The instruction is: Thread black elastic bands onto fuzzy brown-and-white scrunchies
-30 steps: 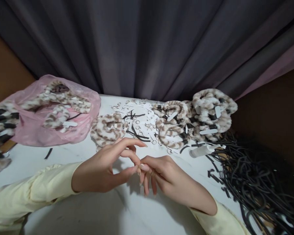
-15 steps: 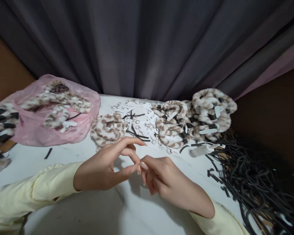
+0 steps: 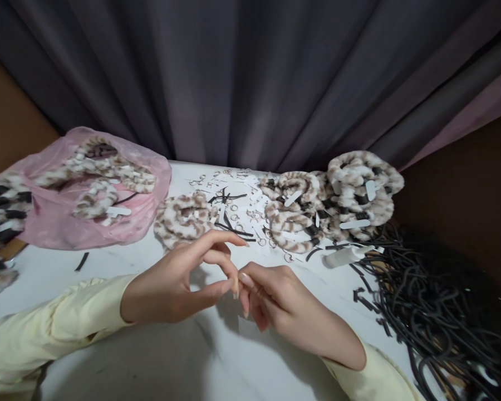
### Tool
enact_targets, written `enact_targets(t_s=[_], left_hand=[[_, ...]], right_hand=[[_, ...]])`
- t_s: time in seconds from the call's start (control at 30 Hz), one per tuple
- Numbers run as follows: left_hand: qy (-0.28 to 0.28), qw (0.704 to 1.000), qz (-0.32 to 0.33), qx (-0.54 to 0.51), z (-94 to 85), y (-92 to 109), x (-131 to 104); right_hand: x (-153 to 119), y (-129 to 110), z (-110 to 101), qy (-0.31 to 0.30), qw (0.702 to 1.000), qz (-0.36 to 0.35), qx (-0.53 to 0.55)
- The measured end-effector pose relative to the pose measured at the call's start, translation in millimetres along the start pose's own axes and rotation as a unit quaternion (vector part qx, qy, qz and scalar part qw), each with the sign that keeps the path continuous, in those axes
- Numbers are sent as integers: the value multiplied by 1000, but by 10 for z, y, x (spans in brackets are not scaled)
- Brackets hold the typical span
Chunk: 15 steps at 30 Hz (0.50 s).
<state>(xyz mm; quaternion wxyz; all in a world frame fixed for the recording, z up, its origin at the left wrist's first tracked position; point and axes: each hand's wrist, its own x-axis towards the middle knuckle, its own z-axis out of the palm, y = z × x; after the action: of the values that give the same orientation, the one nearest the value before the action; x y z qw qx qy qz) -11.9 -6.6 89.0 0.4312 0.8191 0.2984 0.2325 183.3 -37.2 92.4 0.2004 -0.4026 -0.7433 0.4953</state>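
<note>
Currently | left hand (image 3: pixel 171 287): thumb and finger together at the tips, forefinger apart | right hand (image 3: pixel 281 298): thumb and finger closed in, at the left's tips | anything pinched: too small to tell | furry loop (image 3: pixel 167 225): on table (image 3: pixel 242 362), just beyond left hand | black cords (image 3: pixel 426 301): far right

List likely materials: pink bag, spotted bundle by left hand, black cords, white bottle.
Pink bag: probably thin plastic film; translucent, creased.
Spotted bundle: probably faux fur; matte, fuzzy pile.
Black cords: rubber or fabric elastic, unclear; dull sheen, loose curves.
White bottle: likely plastic; smooth, satin.
</note>
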Motion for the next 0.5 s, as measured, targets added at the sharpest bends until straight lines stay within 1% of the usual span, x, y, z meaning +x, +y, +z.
enact_targets(t_s=[0.23, 0.37, 0.5], left_hand=[[7, 1000, 9, 10, -5, -6, -5], [1, 1000, 8, 19, -6, -9, -14], [-10, 1000, -3, 2, -2, -7, -15]], right_hand=[[-2, -2, -29, -21, 1000, -6, 15], [0, -3, -2, -9, 1000, -3, 0], [12, 9, 44, 9, 1000, -9, -16]])
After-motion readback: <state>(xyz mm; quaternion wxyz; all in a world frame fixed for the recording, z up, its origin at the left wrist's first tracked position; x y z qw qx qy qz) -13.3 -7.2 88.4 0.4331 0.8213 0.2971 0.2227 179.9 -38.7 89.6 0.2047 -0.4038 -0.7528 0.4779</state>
